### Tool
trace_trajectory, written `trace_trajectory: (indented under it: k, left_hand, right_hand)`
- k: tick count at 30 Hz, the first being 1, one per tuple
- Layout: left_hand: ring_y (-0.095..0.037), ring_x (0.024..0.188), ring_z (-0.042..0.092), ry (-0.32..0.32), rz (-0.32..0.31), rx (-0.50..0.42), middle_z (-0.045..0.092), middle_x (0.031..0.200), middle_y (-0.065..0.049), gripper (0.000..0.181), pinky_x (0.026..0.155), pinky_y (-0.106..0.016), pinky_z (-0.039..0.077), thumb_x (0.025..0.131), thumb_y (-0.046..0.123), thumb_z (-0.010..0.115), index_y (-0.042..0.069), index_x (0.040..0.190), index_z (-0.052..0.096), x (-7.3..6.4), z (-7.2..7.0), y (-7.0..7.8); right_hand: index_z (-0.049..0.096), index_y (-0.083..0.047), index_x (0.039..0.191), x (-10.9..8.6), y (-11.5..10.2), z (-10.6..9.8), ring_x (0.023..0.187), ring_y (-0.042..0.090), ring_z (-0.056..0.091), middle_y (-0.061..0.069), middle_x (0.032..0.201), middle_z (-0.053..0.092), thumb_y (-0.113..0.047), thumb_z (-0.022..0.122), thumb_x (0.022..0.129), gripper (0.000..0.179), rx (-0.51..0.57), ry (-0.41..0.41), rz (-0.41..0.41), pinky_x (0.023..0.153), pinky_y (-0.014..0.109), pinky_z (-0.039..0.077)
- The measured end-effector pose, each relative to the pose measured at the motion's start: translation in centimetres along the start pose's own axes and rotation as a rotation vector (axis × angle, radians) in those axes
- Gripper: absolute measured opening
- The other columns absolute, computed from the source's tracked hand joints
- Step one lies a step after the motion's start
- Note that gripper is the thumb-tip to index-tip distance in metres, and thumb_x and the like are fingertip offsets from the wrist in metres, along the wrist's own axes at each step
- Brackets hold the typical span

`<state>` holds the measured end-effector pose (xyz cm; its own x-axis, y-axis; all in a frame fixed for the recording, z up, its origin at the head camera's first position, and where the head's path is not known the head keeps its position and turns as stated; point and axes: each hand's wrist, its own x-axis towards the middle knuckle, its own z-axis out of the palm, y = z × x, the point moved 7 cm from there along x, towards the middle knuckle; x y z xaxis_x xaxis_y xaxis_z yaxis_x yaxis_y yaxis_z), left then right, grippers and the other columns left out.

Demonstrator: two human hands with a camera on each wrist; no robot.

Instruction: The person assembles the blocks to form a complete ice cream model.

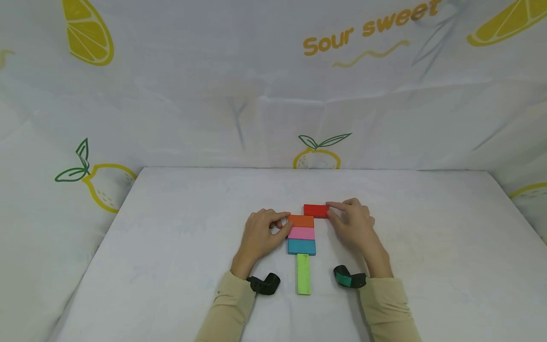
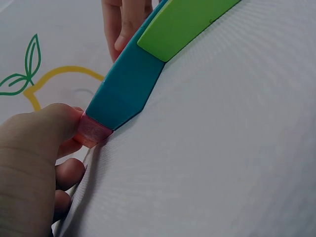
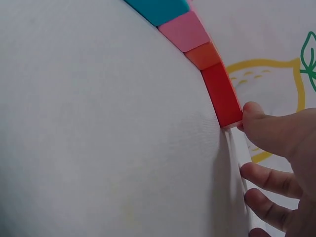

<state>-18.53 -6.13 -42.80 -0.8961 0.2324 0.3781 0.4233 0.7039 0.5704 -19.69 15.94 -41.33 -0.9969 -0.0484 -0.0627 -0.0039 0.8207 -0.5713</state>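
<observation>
My left hand [image 1: 262,235] holds the left end of an orange block [image 1: 301,221] between thumb and index finger. My right hand [image 1: 353,228] pinches the right end of a red block [image 1: 315,211], which lies just beyond the orange one and is shifted to the right. Below the orange block, a pink block [image 1: 301,232] and a blue block [image 1: 301,246] sit edge to edge in a column. A narrow light green block [image 1: 303,274] runs from the blue one toward me. In the right wrist view the red block [image 3: 222,94] appears end to end with the orange.
All the blocks lie on a table covered in white cloth [image 1: 171,247]. Behind it hangs a white curtain [image 1: 192,118] printed with lemons and lettering. Dark wrist straps with camera mounts [image 1: 266,284] stick inward from both wrists, on either side of the green block.
</observation>
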Motion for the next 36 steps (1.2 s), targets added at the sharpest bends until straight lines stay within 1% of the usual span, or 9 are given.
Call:
trace_trajectory:
  k: [4,14,20,36]
  left_hand:
    - [-0.007,0.07,0.052,0.0,0.001,0.002,0.063,0.069,0.008,0.023,0.068,-0.02,0.033,0.09,0.03,0.074,0.018,0.107,0.082,0.0,0.0,0.0]
    - [-0.008,0.07,0.052,-0.008,-0.011,0.003,0.063,0.069,0.007,0.024,0.068,-0.02,0.033,0.09,0.031,0.074,0.018,0.109,0.082,0.1,0.0,0.0]
    - [-0.008,0.07,0.052,-0.012,-0.011,0.004,0.063,0.07,0.007,0.024,0.068,-0.02,0.033,0.09,0.031,0.073,0.018,0.109,0.082,0.1,0.0,0.1]
    - [-0.008,0.069,0.052,-0.001,0.005,0.015,0.063,0.069,0.007,0.024,0.067,-0.018,0.033,0.09,0.031,0.074,0.017,0.107,0.082,0.1,0.1,0.0]
  right_hand:
    - [0.067,-0.01,0.135,0.0,-0.2,0.2,0.118,0.047,0.048,0.027,0.128,0.055,-0.022,0.064,0.099,0.038,-0.007,0.007,-0.009,0.09,0.061,0.037]
    - [0.062,-0.015,0.141,0.0,-0.9,1.1,0.123,0.046,0.045,0.025,0.133,0.051,-0.022,0.063,0.101,0.041,-0.025,0.004,0.002,0.096,0.065,0.035]
    - [0.063,-0.015,0.141,0.0,-1.1,1.3,0.12,0.046,0.045,0.025,0.131,0.051,-0.021,0.063,0.1,0.041,-0.035,0.012,-0.003,0.093,0.063,0.036]
    - [0.062,-0.017,0.141,0.1,-1.5,1.8,0.12,0.046,0.043,0.025,0.13,0.051,-0.022,0.063,0.101,0.041,-0.048,0.018,-0.006,0.09,0.059,0.036]
